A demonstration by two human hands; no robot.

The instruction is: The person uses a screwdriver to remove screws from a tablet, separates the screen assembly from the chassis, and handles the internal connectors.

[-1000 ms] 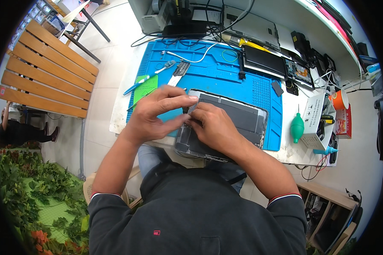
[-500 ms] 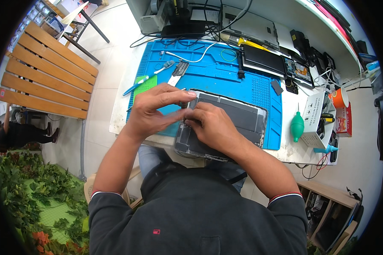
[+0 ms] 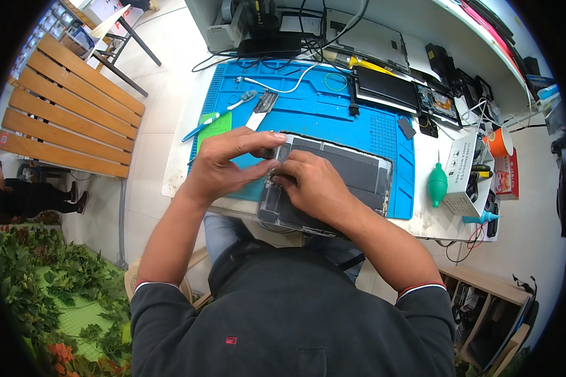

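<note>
An opened tablet (image 3: 358,169) with dark inner parts lies on a blue work mat (image 3: 333,107), its near edge hanging over the table's front. My left hand (image 3: 223,166) is at the tablet's left end, index finger stretched over the top corner and thumb below, pinching that edge. My right hand (image 3: 314,185) rests on the tablet's left half. Its curled fingertips meet the left hand's fingers over the inner parts. What lies between the fingertips is hidden.
On the mat's left lie a toothbrush (image 3: 220,116), a green card (image 3: 215,125), a flat metal tool (image 3: 261,110) and a white cable (image 3: 283,85). A second tablet (image 3: 387,88) lies behind. At right are a green air blower (image 3: 437,183), white box (image 3: 462,176), orange cup (image 3: 500,141). A wooden bench (image 3: 69,113) stands left.
Both hands stay at the tablet's left end. My left fingers have shifted slightly along the corner; the tablet has not moved.
</note>
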